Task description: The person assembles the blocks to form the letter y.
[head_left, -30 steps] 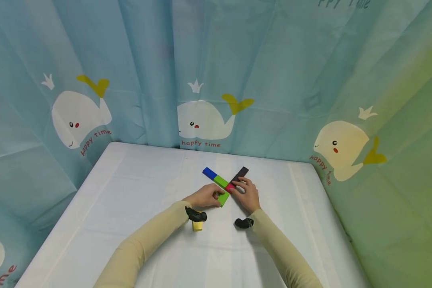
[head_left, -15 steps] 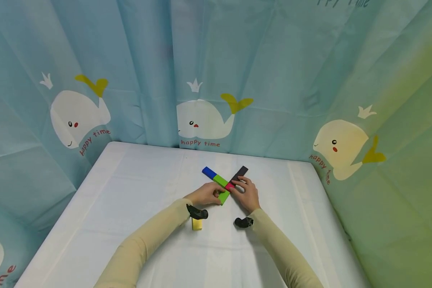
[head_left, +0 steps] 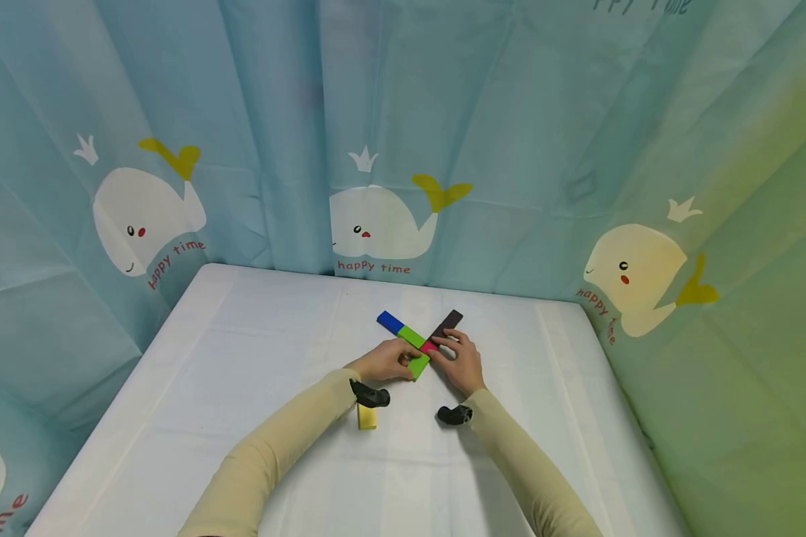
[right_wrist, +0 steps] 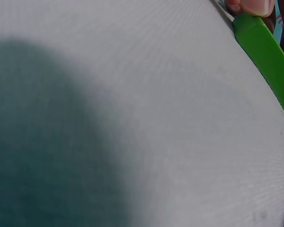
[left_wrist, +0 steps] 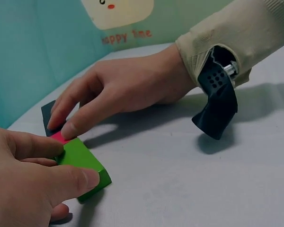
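My left hand (head_left: 384, 360) pinches a green block (left_wrist: 81, 160) lengthwise, the thumb at its near end and the index finger by its far end. That end meets a red block (head_left: 428, 347), where my right hand (head_left: 462, 365) has its thumb at one side and its fingertips on the other, reaching onto a black block (head_left: 448, 324). A second green block (head_left: 412, 336) and a blue block (head_left: 390, 321) run off from the same joint toward the back left. The rows together form a slanted cross-like shape on the cloth.
A yellow block (head_left: 366, 418) lies on the white table (head_left: 295, 462) below my left wrist, partly covered by that wrist's camera mount (head_left: 371, 394). Another black mount (head_left: 454, 415) hangs at my right wrist. A whale-print curtain (head_left: 524, 149) surrounds the table's back and sides.
The left hand and the near green block have shifted very slightly up toward the red block. My right hand stays in place, and the other blocks hold their positions.
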`<state>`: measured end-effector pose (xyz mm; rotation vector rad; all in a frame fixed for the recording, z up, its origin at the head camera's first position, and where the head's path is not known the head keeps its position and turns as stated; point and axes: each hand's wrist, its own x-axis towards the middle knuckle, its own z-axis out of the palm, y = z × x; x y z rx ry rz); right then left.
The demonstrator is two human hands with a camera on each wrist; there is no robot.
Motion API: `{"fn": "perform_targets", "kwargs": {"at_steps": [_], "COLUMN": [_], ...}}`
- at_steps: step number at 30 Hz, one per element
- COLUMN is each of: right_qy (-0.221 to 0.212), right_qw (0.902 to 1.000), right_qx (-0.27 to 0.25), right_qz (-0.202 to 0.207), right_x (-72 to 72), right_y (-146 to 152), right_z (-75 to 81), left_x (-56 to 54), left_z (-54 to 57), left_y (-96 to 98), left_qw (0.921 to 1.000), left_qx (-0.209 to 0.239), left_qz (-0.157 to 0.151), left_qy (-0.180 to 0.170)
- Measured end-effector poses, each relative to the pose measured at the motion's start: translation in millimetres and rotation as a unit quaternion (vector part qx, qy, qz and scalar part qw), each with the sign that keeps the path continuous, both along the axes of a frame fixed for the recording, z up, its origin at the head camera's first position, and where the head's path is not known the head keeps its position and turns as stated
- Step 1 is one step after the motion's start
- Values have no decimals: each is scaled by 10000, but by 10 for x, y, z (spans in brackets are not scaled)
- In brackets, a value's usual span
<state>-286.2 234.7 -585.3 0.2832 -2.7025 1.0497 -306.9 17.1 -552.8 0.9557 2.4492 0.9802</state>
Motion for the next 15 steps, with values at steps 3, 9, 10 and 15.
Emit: {"fn": "perform_targets", "kwargs": {"at_steps": [3, 9, 10, 15], "right_qy": [-11, -1, 8, 51], "right_qw": [10000, 10000, 10000, 10000], "right_qx": [-1, 26, 14, -27], "right_qz": [-21, -26, -27, -13], "right_x": [-6, -14, -14, -18], "right_y": [1, 6, 6, 9], "right_z": [-9, -25, -25, -25], "left_x": [2, 5, 6, 14], "left_z": [-4, -4, -2, 10], "left_y": [0, 3, 2, -1], "left_qw": [10000, 9999, 9999, 9999], "left_qx": [3, 51, 58, 66], "left_qz": [52, 94, 95, 86], "left_qy": [-56, -103, -103, -94]}}
